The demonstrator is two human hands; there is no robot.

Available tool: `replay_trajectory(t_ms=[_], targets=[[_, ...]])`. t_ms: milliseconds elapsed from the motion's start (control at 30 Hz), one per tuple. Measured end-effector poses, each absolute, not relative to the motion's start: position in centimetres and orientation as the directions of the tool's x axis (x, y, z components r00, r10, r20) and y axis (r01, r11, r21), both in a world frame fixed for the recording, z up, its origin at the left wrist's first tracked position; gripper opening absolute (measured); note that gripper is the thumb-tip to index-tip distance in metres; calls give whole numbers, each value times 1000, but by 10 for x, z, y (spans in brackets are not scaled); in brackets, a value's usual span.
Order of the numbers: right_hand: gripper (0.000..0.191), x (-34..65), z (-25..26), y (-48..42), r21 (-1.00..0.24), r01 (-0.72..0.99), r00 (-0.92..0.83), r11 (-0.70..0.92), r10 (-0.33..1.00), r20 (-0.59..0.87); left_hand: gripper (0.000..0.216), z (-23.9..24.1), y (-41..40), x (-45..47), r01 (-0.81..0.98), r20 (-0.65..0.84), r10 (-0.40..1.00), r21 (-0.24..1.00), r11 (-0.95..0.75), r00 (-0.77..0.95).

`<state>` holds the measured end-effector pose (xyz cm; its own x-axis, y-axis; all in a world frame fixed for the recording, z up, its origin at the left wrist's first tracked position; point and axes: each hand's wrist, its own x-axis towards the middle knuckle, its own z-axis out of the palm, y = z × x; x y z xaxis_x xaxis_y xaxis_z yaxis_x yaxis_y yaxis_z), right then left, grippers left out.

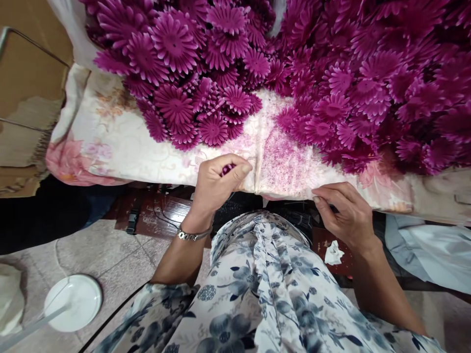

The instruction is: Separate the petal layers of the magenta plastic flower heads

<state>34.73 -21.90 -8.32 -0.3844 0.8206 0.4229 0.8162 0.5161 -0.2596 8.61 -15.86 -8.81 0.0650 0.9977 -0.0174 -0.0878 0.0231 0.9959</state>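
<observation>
My left hand is closed at the front edge of the cloth, thumb pressed against the curled forefinger. A small purple flower piece shows inside its curled fingers; most of it is hidden. To the right, my right hand is pinched, thumb against fingertips, at the table's edge. Whatever its fingertips hold, if anything, is too small to make out. Beyond the hands lie a left heap of purple artificial flowers and a larger right heap of purple flowers.
Purple specks are scattered over the floral tablecloth between the heaps. A cardboard box stands at the left. Below are a white round base on the floor, a crumpled tissue and a grey-white cloth or bag.
</observation>
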Motion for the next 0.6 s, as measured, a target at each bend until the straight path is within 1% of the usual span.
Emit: replay_trajectory(t_ms=[67,100,233,333,433,500,533,600], targets=[[21,348,-83,-222,-276,800,-410,532,822,396,26,-88,-167,82,-41,-67,994,997,71,92],[21,347,-84,-222,-283,795,-416,537,822,390,28,-88,-170,81,-48,-76,994,996,80,81],[22,344,-85,-222,-296,781,-433,550,819,377,36,-93,-175,82,-175,-70,995,983,58,-64],[22,341,-86,-219,-289,761,-471,581,801,370,32,-95,-173,84,-240,-70,991,970,41,-114],[21,338,-85,-212,-249,769,-481,588,790,380,27,-91,-168,85,-309,-85,986,950,36,-144],[19,334,-82,-204,-252,770,-474,587,790,389,26,-87,-164,87,-376,-134,984,923,81,-116],[19,330,-80,-200,-280,759,-465,587,791,398,28,-85,-163,89,-415,-161,984,903,113,-81],[19,316,-74,-191,-377,723,-423,579,802,422,34,-83,-161,94,-489,-202,979,852,189,27]])
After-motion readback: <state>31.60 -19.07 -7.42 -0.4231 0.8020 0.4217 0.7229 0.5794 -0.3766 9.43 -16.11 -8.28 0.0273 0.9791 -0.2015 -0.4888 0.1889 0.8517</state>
